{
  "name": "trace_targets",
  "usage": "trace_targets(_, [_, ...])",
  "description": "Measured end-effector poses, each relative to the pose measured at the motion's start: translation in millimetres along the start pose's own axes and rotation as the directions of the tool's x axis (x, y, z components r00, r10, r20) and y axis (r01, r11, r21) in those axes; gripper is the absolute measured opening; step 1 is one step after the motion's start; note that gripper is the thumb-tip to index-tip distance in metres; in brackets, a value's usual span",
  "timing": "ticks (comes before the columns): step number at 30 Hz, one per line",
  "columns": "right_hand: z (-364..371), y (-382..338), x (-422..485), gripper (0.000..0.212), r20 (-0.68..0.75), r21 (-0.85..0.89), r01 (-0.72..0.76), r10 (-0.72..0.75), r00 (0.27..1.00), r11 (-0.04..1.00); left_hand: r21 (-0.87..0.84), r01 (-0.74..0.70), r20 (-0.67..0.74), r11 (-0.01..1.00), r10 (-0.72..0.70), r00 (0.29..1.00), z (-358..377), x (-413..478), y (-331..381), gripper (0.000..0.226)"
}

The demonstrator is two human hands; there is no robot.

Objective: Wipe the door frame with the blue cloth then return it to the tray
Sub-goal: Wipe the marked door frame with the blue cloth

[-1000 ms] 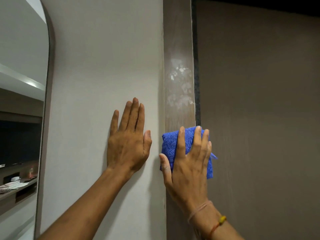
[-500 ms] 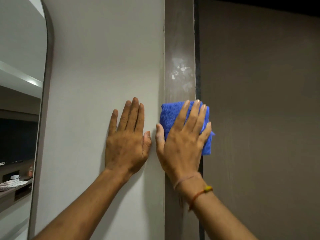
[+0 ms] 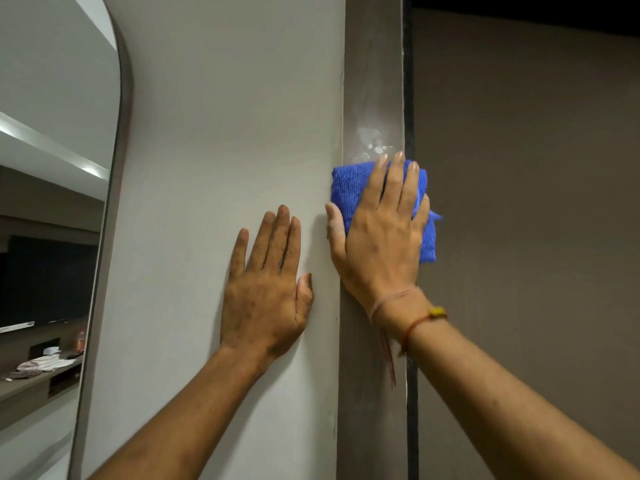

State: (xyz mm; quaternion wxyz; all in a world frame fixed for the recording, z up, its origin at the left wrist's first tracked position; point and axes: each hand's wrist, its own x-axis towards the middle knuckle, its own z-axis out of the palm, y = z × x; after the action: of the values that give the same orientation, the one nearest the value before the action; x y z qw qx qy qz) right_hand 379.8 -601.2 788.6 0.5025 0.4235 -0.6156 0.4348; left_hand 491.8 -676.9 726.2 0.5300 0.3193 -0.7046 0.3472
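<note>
A folded blue cloth [image 3: 349, 190] lies flat against the brown door frame [image 3: 372, 81], which runs vertically up the middle of the view. My right hand [image 3: 379, 237] presses on the cloth with fingers spread, fingertips at its upper edge. Just above the cloth a patch of white smears [image 3: 372, 140] marks the frame. My left hand [image 3: 266, 289] rests flat and open on the pale wall [image 3: 225, 116], left of the frame and a little lower than the right hand. No tray is in view.
A closed brown door [image 3: 519, 237] fills the right side beyond a dark gap [image 3: 409, 81]. At the far left a tall arched mirror [image 3: 52, 168] reflects a room with a shelf and small items.
My right hand has slid the blue cloth upward along the door frame, covering most of the white smears. My left hand has stayed flat on the wall.
</note>
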Motion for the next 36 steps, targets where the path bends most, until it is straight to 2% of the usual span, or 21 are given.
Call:
trace_targets(4, [2, 7, -31, 0.081, 0.018, 0.004, 0.024, -0.024, 1.0, 1.0, 0.004, -0.001, -0.003, 1.0, 0.001, 1.0, 2, 0, 0, 0.066])
trace_targets(10, [-7, 5, 20, 0.08, 0.022, 0.007, 0.091, -0.091, 0.996, 0.996, 0.005, 0.003, -0.02, 1.0, -0.003, 1.0, 2, 1, -1, 0.066])
trace_targets(15, [-13, -12, 86, 0.078, -0.022, 0.0, 0.034, -0.034, 0.999, 0.999, -0.002, 0.004, -0.036, 1.0, -0.004, 0.999, 4, 0, -1, 0.067])
trace_targets(20, [-7, -13, 73, 0.076, -0.064, 0.006, -0.001, 0.001, 0.998, 1.0, -0.011, -0.012, -0.021, 1.0, 0.012, 1.0, 3, 2, -1, 0.067])
trace_targets(25, [-2, -6, 40, 0.075, -0.055, 0.022, 0.011, -0.01, 0.998, 1.0, -0.08, 0.042, -0.071, 0.996, -0.048, 0.996, -9, 63, -2, 0.065])
trace_targets(29, [1, -2, 29, 0.076, -0.037, 0.022, 0.019, -0.018, 0.999, 1.0, -0.044, 0.058, -0.098, 0.997, -0.062, 0.993, -9, 102, 0, 0.064])
trace_targets(33, [-2, -3, 57, 0.073, -0.03, 0.005, 0.069, -0.069, 0.997, 0.998, -0.028, 0.05, -0.126, 0.998, -0.053, 0.991, -6, 101, -1, 0.062])
trace_targets(36, [-10, -8, 100, 0.072, -0.044, 0.006, 0.052, -0.052, 0.998, 0.999, -0.03, 0.046, -0.127, 0.998, -0.05, 0.991, -6, 102, -1, 0.061])
